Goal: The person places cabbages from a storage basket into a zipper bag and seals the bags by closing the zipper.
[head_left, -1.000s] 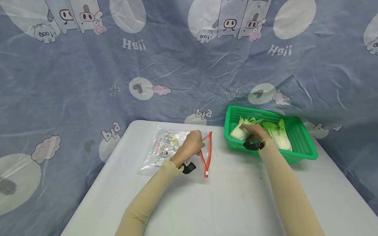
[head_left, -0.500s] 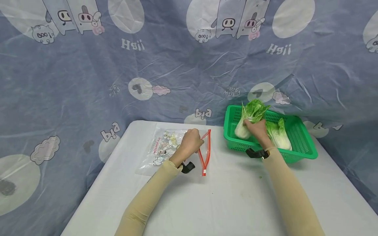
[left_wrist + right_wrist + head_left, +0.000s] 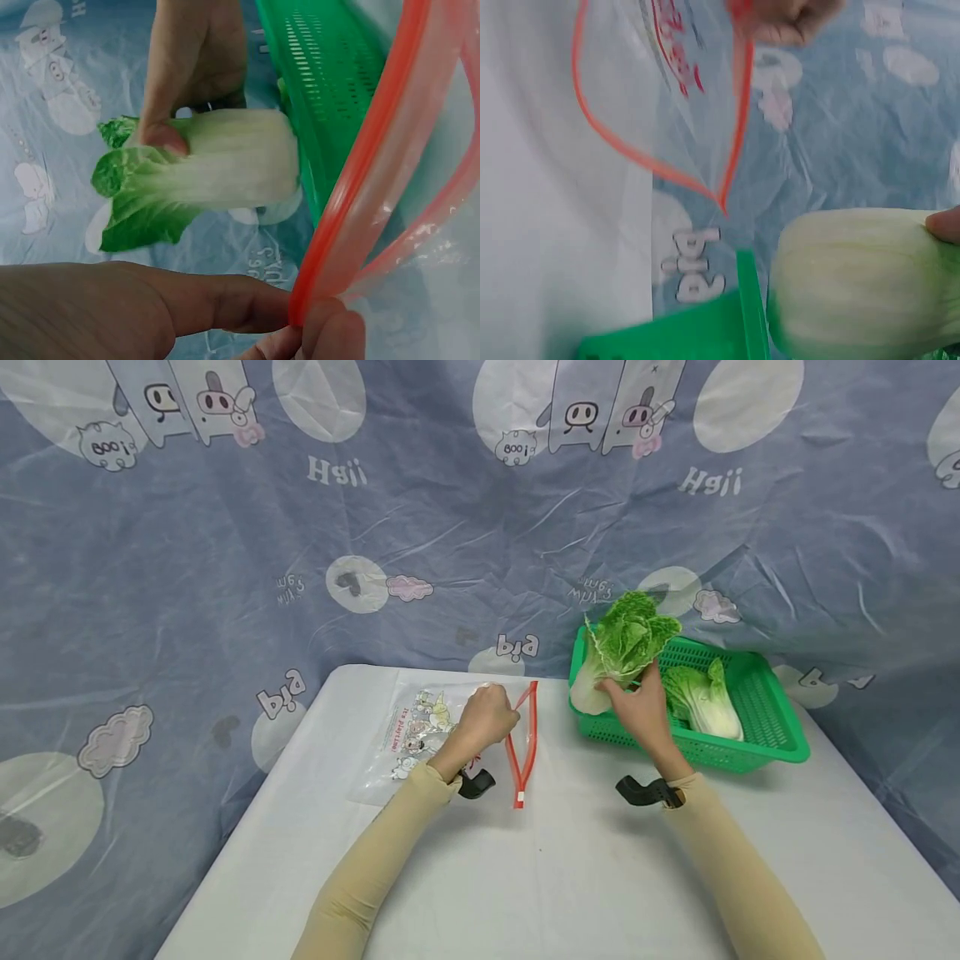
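My right hand [image 3: 640, 708] grips a napa cabbage [image 3: 626, 639] round its middle, white base toward the lower left and green leaves up. In the head view it overlaps the left end of the green basket [image 3: 750, 758]. With thumb and fingers my left hand [image 3: 487, 718] pinches the red zip edge [image 3: 352, 172] of a clear zip bag [image 3: 386, 768], whose mouth gapes toward the basket. The right wrist view shows the cabbage's pale base [image 3: 855, 285] beside the basket rim, with the parted bag mouth [image 3: 641, 157] further off.
A second napa cabbage [image 3: 712, 706] lies in the basket. White cloth covers the table [image 3: 540, 885], and a patterned blue sheet [image 3: 450, 527] hangs behind it.
My right hand has lifted the cabbage up from inside the basket and tipped its leaves upward, then brought it a little left. My left hand stays at the bag's edge.
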`<state>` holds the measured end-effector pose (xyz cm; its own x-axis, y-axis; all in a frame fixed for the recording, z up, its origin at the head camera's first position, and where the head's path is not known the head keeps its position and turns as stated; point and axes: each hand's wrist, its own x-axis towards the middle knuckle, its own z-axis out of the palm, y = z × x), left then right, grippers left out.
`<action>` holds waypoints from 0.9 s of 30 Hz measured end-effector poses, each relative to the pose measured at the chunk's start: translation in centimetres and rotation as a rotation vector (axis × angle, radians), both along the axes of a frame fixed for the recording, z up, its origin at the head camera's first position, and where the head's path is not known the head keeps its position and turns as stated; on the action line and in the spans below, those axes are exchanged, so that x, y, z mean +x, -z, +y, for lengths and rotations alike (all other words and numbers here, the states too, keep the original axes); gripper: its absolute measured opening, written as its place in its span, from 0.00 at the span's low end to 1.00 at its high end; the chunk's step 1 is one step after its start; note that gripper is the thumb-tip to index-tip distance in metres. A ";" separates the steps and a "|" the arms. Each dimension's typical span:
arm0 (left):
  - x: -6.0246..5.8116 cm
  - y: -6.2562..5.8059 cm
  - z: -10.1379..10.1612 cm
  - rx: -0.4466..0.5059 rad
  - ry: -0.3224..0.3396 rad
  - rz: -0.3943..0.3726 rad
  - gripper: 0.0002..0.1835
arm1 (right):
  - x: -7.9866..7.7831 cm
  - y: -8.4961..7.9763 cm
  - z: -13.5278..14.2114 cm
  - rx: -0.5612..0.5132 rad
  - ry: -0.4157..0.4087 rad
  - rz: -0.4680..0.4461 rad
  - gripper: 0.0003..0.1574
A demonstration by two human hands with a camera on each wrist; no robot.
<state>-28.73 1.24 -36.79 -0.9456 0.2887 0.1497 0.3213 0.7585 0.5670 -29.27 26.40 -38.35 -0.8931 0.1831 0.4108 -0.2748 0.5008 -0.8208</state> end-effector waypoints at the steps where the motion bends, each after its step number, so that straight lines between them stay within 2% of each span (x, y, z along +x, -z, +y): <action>1: 0.0 -0.1 -0.1 0.013 0.004 0.005 0.25 | 0.5 0.0 -0.5 0.013 -0.017 -0.002 0.47; 5: 0.2 -0.5 -0.2 0.080 0.013 0.027 0.22 | 2.0 0.7 -2.3 0.008 -0.075 -0.003 0.49; 11: 0.6 -0.8 -0.2 0.139 0.010 0.039 0.17 | 3.0 2.4 -4.4 -0.018 -0.130 0.001 0.46; 15: 0.8 -0.9 0.0 0.191 -0.010 0.037 0.10 | 3.6 3.5 -5.2 -0.016 -0.196 -0.080 0.48; 20: 0.8 -0.9 0.2 0.333 0.022 -0.041 0.06 | 3.8 4.1 -5.7 -0.119 -0.305 -0.159 0.49; 23: 0.9 -0.9 0.3 0.370 0.045 -0.070 0.06 | 3.9 3.9 -5.8 -0.153 -0.312 -0.208 0.47; 27: 1.0 -1.1 0.3 0.401 0.064 -0.091 0.07 | 3.9 3.8 -5.5 -0.101 -0.316 -0.288 0.44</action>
